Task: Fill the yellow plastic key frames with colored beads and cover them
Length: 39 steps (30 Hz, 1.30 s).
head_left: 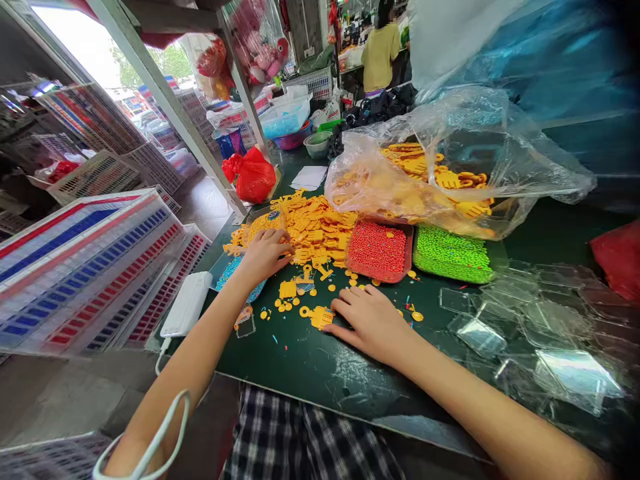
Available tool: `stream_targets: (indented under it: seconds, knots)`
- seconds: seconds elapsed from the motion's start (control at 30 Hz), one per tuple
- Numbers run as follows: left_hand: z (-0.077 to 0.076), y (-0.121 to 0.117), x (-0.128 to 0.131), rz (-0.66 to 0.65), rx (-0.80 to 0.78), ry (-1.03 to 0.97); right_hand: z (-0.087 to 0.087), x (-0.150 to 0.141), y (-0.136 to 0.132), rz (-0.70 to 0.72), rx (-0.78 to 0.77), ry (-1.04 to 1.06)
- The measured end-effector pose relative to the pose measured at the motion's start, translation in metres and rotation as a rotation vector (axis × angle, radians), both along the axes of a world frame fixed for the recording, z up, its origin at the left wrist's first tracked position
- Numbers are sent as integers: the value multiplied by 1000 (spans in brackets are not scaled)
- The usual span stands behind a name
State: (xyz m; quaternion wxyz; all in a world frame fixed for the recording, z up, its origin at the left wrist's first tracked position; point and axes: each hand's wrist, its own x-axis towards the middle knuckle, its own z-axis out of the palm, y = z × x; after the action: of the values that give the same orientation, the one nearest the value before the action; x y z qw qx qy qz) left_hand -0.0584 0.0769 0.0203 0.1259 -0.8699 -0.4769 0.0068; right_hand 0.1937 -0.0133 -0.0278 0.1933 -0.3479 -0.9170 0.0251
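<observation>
My left hand rests palm down at the near edge of a heap of yellow plastic parts, fingers curled among the pieces; whether it holds one is hidden. My right hand lies flat on the dark green table, fingertips touching a small yellow part. Loose yellow bits lie scattered between the two hands. Just beyond my right hand stand a tray of red beads and a tray of green beads. A tray of blue beads sits partly under my left wrist.
A clear bag of yellow parts lies behind the trays. Clear plastic cases cover the table's right side. A white box sits at the left edge, striped crates beside it. A red bag and a person in yellow are farther back.
</observation>
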Motion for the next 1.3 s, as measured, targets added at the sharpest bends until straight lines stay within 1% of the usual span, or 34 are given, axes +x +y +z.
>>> stream_targets:
  seconds: [0.1,0.33,0.8,1.0,1.1,1.3]
  knots:
    - [-2,-6,-3,-17,-4,-28,0,0,0,-7,-2,-7]
    - [-8,-14,-4,10,-29,-17,-1,0,0,-4,-4,-4]
    - [-11,-12,0,-33,4,-30,-1,0,-1,-7,1,2]
    - [-9,-9,3,-55,1,-3,-1,1,0,-4,-11,4]
    - [-9,-8,6,-86,-4,35,0,1,0,-7,-19,-6]
    - [-15,-7,11,-127,66,134,2,1,0,1,-43,-26]
